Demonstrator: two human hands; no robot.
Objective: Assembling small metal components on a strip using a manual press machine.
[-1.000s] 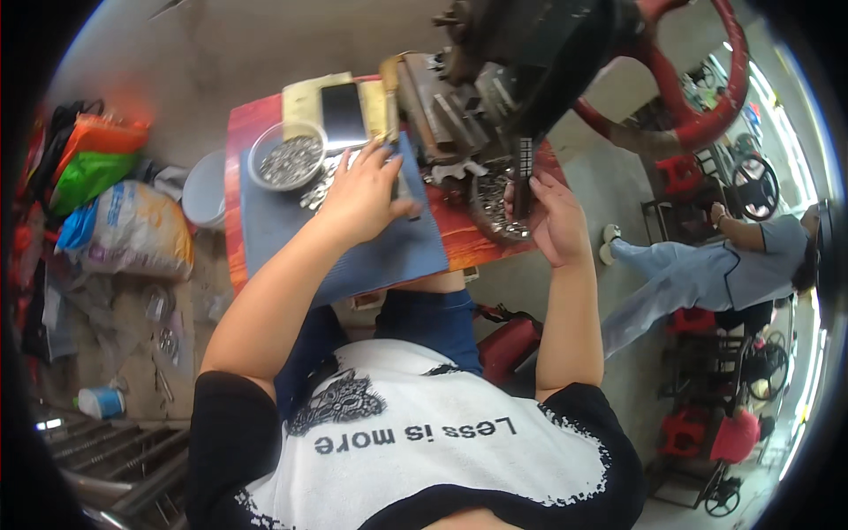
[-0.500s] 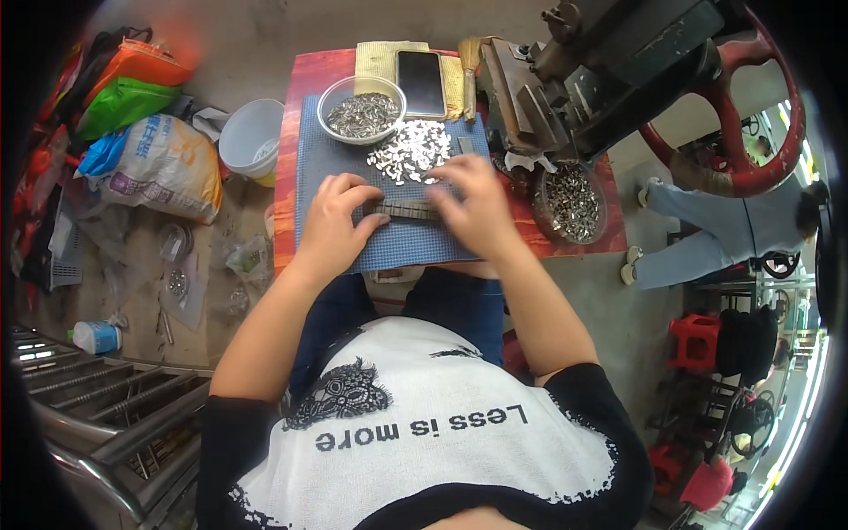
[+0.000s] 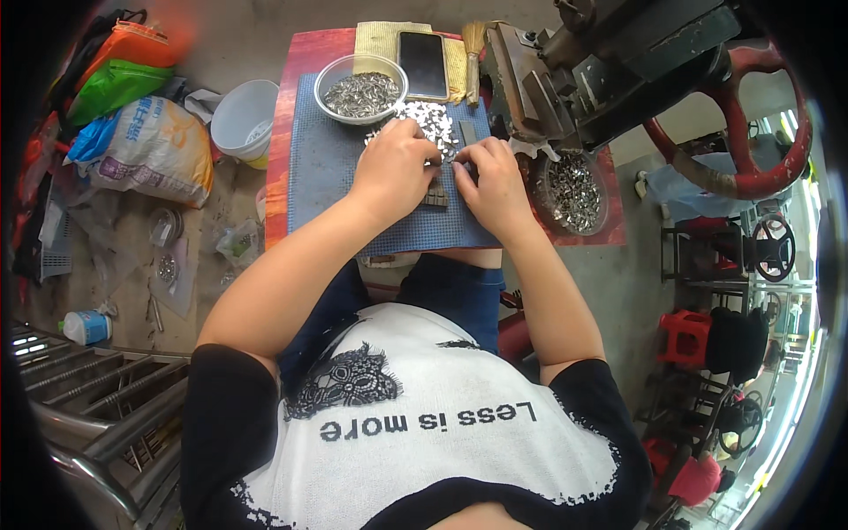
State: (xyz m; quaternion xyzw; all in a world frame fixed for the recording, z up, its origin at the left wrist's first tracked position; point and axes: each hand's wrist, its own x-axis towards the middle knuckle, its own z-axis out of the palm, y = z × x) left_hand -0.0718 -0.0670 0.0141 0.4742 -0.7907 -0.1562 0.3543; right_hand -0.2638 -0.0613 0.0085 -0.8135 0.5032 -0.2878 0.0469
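left hand moved to shiny pieces, right hand beside, shirt — dark lettering

The left hand partly hides the dark bar.

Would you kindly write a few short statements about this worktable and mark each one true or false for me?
1. The phone lies on the yellow cloth. True.
2. The clear bowl stands to the right of the phone. False: the bowl is to the left of the phone.
3. The left hand is over the blue mat. True.
4. The brush has its bristles toward the person. False: the brush's bristles point away, and its handle is nearer.
5. The right hand is on the red wheel. False: the right hand is near the pale pieces, well apart from the red wheel.
6. The white bucket is left of the table. True.
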